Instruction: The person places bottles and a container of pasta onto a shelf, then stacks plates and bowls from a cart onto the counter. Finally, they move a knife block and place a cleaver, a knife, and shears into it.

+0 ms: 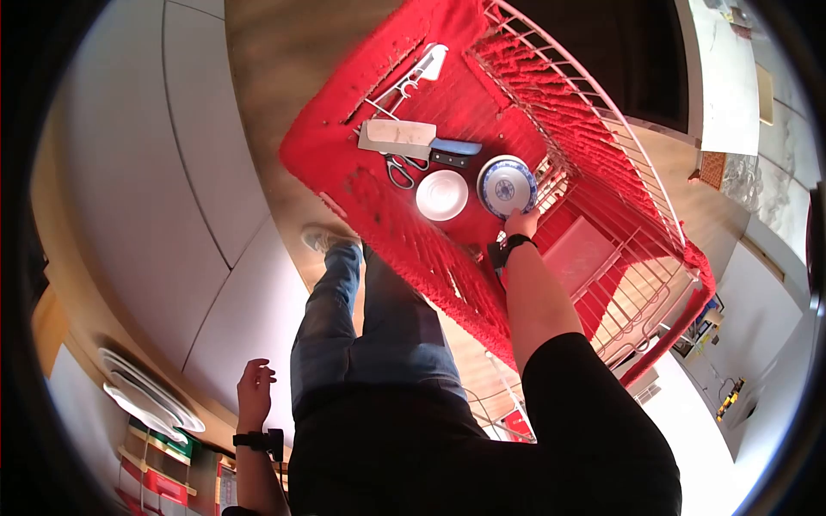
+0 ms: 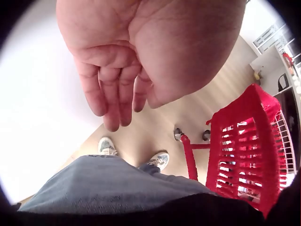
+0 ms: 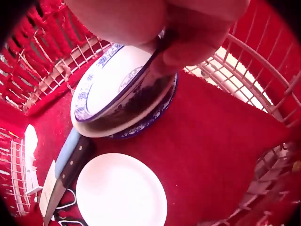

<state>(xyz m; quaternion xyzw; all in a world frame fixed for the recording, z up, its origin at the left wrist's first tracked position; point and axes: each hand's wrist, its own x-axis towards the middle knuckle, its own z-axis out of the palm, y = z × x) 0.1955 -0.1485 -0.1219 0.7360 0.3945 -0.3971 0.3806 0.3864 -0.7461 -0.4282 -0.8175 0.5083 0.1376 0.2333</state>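
Inside a red cloth-lined cart, the right hand point(image 1: 522, 224) pinches the rim of a blue-and-white bowl point(image 1: 504, 187). In the right wrist view that bowl point(image 3: 113, 84) is tilted over another blue-patterned dish point(image 3: 155, 113), the right hand's point(image 3: 164, 28) fingers at its edge. Beside it lies a white plate point(image 1: 441, 195). Two knives, one with a blue handle point(image 1: 456, 146) and one with a black handle point(image 1: 449, 160), lie near scissors point(image 1: 401, 172). The left hand point(image 1: 255, 391) hangs away from the cart, fingers loosely bent and holding nothing, as the left wrist view shows the hand point(image 2: 141, 56).
A white rack point(image 1: 422, 70) lies at the cart's far end. The cart's wire side point(image 1: 602, 103) rises on the right. White plates point(image 1: 151, 391) stand on the surface at lower left. The person's legs point(image 1: 370, 344) are beside the cart.
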